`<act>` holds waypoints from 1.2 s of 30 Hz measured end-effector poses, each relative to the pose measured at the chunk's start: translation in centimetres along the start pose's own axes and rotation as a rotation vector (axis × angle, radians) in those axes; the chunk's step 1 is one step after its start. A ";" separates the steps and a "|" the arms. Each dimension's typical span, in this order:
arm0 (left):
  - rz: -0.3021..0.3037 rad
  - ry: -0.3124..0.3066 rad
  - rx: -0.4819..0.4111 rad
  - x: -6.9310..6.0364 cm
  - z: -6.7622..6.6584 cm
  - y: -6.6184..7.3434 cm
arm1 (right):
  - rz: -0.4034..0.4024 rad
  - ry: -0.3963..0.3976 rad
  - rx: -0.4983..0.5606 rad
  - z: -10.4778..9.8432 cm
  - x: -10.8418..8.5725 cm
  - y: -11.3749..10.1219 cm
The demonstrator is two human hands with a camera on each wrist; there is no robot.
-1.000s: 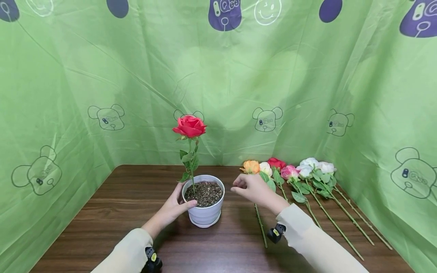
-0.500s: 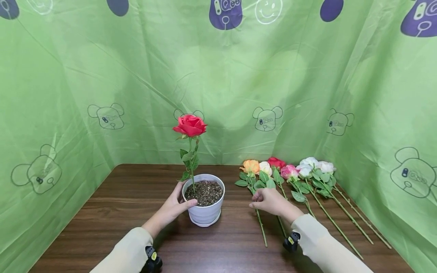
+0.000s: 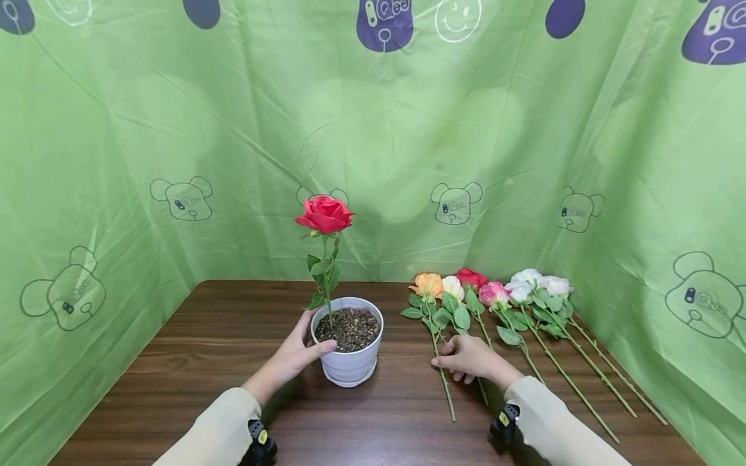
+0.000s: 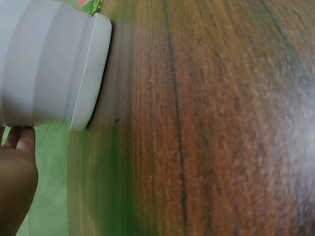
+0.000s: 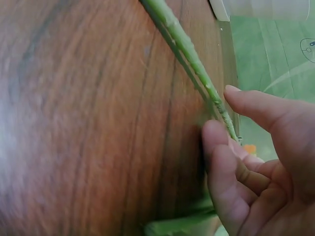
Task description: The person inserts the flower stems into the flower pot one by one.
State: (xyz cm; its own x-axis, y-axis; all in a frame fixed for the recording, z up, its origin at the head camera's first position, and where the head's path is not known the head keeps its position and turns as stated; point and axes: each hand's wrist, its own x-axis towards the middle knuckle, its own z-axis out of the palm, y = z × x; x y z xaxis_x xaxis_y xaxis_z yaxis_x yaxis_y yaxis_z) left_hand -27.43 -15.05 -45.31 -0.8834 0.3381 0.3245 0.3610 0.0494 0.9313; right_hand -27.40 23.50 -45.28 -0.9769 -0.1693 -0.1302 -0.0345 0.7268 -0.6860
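A white pot [image 3: 351, 367] of dark soil stands on a white saucer, with one red rose [image 3: 325, 215] upright at the soil's left side. The left hand [image 3: 289, 355] grips the pot's left side, thumb over the rim; in the left wrist view its fingers [image 4: 25, 140] touch the pot wall [image 4: 42, 64]. The right hand [image 3: 473, 358] is at the stem of the orange rose [image 3: 429, 285], which lies on the table. In the right wrist view the thumb and the partly bent fingers are on either side of the green stem [image 5: 189, 51], not closed on it.
Right of the orange rose lie a cream rose [image 3: 453, 287], a red rose [image 3: 471, 279], a pink rose [image 3: 494, 294] and white flowers [image 3: 526, 283], stems pointing toward the near edge of the brown table [image 3: 204, 362]. Green cloth [image 3: 384, 149] hangs behind and at both sides.
The right hand has moved right and nearer the front, from beside the pot to the orange rose's stem, and its fingers have spread around it. The left hand and pot have stayed put.
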 end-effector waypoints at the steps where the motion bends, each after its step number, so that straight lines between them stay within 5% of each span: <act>1: -0.001 -0.001 0.001 0.0 0.0 0.0 | 0.005 0.002 0.006 0.1 0.1 0.0; 18: -0.006 -0.002 -0.001 0.0 -0.1 -0.1 | -0.012 -0.003 0.140 0.3 0.5 0.0; 36: -0.012 -0.015 -0.014 0.0 0.1 0.1 | -0.134 0.011 0.163 -1.0 0.1 -1.9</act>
State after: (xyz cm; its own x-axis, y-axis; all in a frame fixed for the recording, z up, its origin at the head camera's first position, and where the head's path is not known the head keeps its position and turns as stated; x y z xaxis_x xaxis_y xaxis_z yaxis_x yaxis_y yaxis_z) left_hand -27.36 -14.99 -45.25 -0.8831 0.3515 0.3108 0.3460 0.0406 0.9373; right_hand -27.64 22.76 -43.28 -0.9681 -0.2493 -0.0234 -0.1301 0.5806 -0.8037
